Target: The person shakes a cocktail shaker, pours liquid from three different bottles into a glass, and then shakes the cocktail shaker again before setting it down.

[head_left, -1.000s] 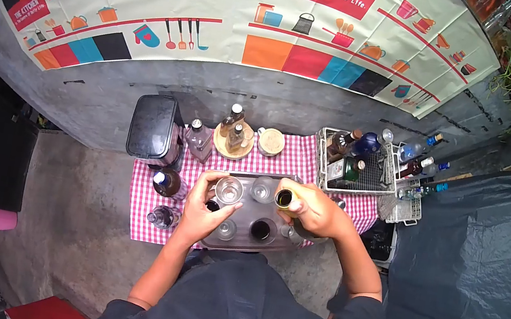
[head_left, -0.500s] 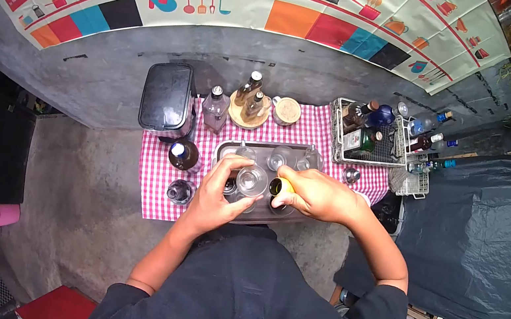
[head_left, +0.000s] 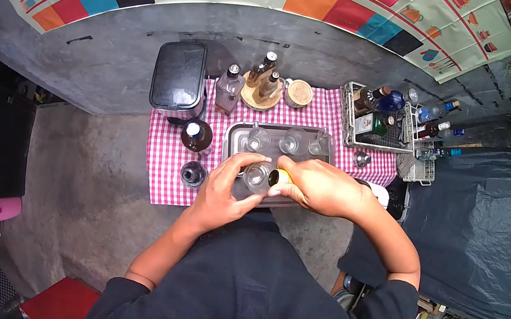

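Since the earlier frame: both hands have drawn closer to the person's body, and the glass and bottle mouth, apart a second ago, now sit side by side over the near edge of the tray.
Left hand [head_left: 224, 191]: fingers curled around a clear glass [head_left: 256, 176], thumb at its far rim, forearm angling up from the lower left; the glass is held just above the grey tray [head_left: 229, 145].
Right hand [head_left: 321, 187]: closed around a bottle [head_left: 278, 178] tipped almost level, its yellow-rimmed mouth touching or just beside the rim of the glass; wrist bent inward, elbow out to the right.
Tray: three more empty glasses [head_left: 289, 142] stand along its far side.
Bench [head_left: 164, 165]: covered in red-checked cloth, with two dark round bottles [head_left: 196, 136] left of the tray, a black bin [head_left: 179, 77] behind them and a wire rack of bottles [head_left: 379, 119] at the right.
Risk, spill: the bottle mouth looks barely over the rim, so a quick tilt could send liquid down the outside of the glass onto the tray.
Risk, knock: the right elbow swings near the wire rack, and the held glass could clip those standing behind it.
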